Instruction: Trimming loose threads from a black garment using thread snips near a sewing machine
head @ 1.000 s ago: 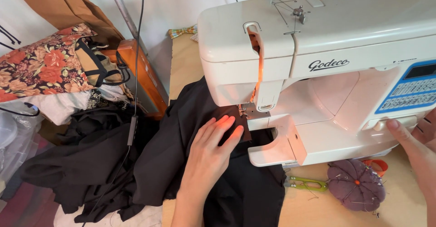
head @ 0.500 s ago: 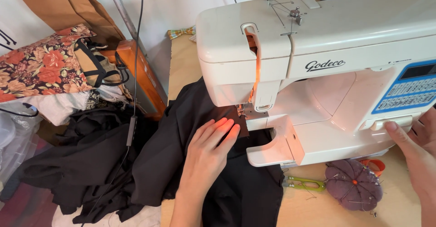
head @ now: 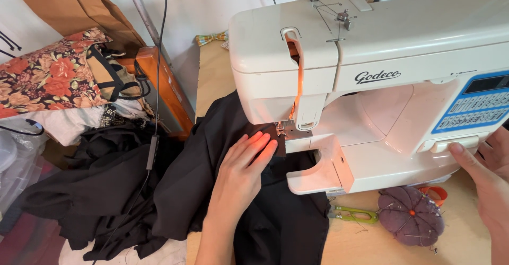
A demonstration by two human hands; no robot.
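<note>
A wooden counter (head: 212, 69) carried the white sewing machine (head: 382, 85). The left hand (head: 241, 177) lay flat on the black fabric (head: 212, 180), fingers (head: 260, 143) straight and together, tips just beside the presser foot (head: 281, 132). The right hand (head: 488, 175) touched the machine's front, fingers loosely spread, holding nothing.

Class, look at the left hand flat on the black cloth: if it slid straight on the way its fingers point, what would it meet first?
Probably the presser foot of the white sewing machine, just beyond the left hand on the black cloth.
</note>
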